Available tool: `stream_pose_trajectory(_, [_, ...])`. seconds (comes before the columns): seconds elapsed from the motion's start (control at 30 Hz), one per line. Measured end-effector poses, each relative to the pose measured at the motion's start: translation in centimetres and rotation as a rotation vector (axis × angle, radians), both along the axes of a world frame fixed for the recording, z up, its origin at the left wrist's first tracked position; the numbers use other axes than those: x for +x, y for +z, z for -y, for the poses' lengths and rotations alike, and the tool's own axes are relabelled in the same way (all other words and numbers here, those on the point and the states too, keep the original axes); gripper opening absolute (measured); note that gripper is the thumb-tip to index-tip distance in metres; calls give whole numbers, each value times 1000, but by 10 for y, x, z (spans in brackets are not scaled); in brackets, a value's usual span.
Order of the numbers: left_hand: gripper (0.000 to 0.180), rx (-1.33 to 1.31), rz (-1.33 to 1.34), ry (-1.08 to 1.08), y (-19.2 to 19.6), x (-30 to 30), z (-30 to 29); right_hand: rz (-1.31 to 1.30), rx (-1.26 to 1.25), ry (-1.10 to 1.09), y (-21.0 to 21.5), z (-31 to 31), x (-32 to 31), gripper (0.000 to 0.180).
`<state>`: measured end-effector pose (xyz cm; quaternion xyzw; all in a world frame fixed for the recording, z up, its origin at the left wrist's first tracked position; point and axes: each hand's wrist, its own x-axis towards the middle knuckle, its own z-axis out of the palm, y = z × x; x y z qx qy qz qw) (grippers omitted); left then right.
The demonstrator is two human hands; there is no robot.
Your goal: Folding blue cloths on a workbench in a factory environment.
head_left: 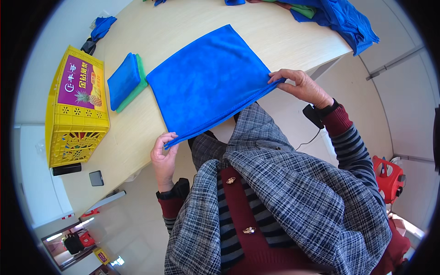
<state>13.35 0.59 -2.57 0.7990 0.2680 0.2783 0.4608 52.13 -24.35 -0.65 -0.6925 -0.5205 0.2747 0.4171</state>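
A blue towel [208,78] lies spread out at the near edge of the table, its near side hanging slightly over that edge and showing doubled layers. My left hand [164,155] pinches its near left corner between thumb and fingers. At the near right corner, my right hand [300,86] grips the cloth the same way, and the edge between both hands is drawn fairly straight. Left of this towel is a small stack: a folded blue towel [124,81] on top of a folded green one [133,97].
A yellow plastic crate [75,123] with a purple label stands at the table's left side. Beside it lies a dark flat phone-like object [96,178]. A heap of blue cloths [337,23], with green and brown ones, hangs over the far right edge. Another blue cloth [102,27] sits far left.
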Motion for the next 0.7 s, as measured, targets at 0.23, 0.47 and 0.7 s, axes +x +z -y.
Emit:
stream_pose_trajectory(0.23, [13,-8,-76,30,4,-3,1,17,-21,-25,-3,3,0,16])
stream_pose_trajectory(0.47, [13,-7,-107,-19,2,-8,-4,17,-41,-5,2,3,-2,16])
stream_pose_trajectory(0.7, [14,-12,-111,-73,5,-7,-5,83,-97,33,8,5,-1,18])
